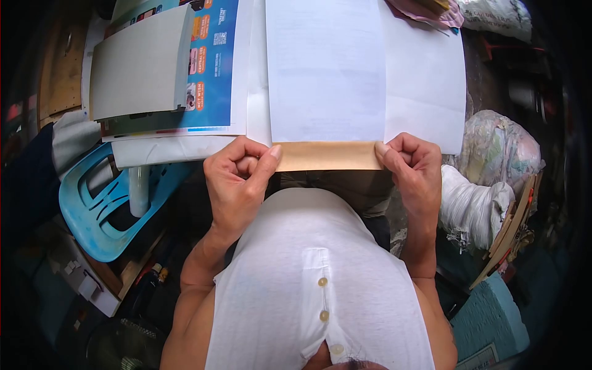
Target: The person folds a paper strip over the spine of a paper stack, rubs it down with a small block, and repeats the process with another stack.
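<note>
A tan paper strip [327, 156] stretches along the near edge of a white sheet with faint print [327, 74]. My left hand [242, 176] pinches the strip's left end between thumb and bent fingers. At the right end, my right hand [414, 169] grips the strip the same way, thumb on top. Both hands are at the near edge of the white-covered table [425, 92]. The undersides of the strip and the fingertips beneath it are hidden.
On the left, a stack of grey-white sheets [142, 68] lies on a blue printed sheet [219, 68]. A blue plastic chair [83, 197] stands below. At right are a plastic bag [496, 148], a white bundle [472, 200] and a pink cloth [431, 13].
</note>
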`<move>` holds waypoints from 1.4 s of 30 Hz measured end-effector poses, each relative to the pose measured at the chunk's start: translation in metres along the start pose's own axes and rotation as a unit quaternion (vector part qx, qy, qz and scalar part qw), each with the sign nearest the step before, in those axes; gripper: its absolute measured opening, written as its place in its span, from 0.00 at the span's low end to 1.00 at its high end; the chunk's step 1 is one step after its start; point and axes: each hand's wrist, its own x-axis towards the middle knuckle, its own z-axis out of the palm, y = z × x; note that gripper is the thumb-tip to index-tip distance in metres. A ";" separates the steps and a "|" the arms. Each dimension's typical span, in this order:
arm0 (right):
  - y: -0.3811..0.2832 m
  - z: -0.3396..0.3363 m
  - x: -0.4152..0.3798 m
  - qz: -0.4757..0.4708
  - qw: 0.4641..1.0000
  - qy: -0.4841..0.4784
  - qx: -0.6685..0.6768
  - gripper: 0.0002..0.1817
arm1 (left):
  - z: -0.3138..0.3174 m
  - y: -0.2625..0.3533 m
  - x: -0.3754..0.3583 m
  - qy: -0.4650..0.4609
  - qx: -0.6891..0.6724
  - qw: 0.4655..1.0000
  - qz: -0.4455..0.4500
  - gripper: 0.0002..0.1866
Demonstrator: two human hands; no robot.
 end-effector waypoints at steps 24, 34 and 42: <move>0.025 -0.003 0.005 -0.109 0.985 0.072 -0.110 0.16 | 0.003 -0.010 0.005 0.031 0.020 0.997 0.071 0.11; -0.009 0.003 0.010 -0.341 0.904 0.049 -0.254 0.15 | -0.006 0.028 0.037 0.051 0.346 0.801 0.485 0.33; -0.036 0.010 0.044 -0.332 0.848 -0.084 -0.405 0.20 | 0.009 0.021 0.080 -0.066 0.439 0.779 0.443 0.49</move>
